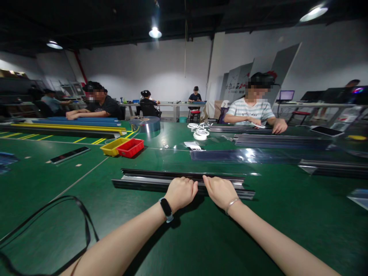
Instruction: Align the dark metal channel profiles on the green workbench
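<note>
A long black channel-shaped profile [143, 184] lies crosswise on the green table in front of me, with a pale, shiny inner face. My left hand [181, 192] is closed on its middle, fingers curled over the channel and mostly hidden from me. Just to the right, my right hand [220, 191] grips the same profile, thumb along the top and the other fingers out of sight. A small gap separates the two hands. Behind the profile, a clear plastic strip [230, 155] lies flat on the table.
Yellow [113, 146] and red [131, 148] bins stand beyond the profile, left of a phone-like dark slab [69, 155]'s far end. White tape rolls [201, 134] and more black profiles [281, 141] lie near a person opposite [251, 109]. A black cable [83, 209] loops at left.
</note>
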The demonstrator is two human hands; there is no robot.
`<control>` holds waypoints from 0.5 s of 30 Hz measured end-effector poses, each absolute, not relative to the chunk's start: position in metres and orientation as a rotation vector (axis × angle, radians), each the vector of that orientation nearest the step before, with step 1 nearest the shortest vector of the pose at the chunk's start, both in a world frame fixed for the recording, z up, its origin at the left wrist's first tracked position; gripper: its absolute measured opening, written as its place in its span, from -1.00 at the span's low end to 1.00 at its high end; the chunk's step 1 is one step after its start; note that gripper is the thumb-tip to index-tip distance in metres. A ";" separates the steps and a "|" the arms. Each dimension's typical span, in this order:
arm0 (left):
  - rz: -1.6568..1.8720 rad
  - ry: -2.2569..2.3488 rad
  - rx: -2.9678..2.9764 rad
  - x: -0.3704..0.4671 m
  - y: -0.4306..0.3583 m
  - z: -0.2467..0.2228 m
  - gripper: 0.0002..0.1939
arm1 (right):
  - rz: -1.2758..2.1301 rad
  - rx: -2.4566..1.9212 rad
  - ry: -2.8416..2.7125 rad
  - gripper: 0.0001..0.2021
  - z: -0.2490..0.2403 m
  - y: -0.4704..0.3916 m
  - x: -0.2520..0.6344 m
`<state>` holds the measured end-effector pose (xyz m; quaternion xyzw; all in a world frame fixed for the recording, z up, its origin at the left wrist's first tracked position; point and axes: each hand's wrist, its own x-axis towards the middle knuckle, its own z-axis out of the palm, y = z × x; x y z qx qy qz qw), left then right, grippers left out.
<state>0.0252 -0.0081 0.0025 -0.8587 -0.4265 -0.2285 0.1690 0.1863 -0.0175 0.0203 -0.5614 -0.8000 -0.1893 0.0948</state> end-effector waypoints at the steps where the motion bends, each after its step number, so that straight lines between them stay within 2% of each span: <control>1: -0.649 -1.211 -2.442 0.025 -0.008 0.002 -0.62 | -0.570 -1.665 -2.372 -0.58 0.019 -0.017 0.188; 15: -0.687 -1.280 -2.353 0.030 -0.009 0.006 -0.56 | -0.535 -1.636 -2.376 -0.59 0.018 -0.019 0.192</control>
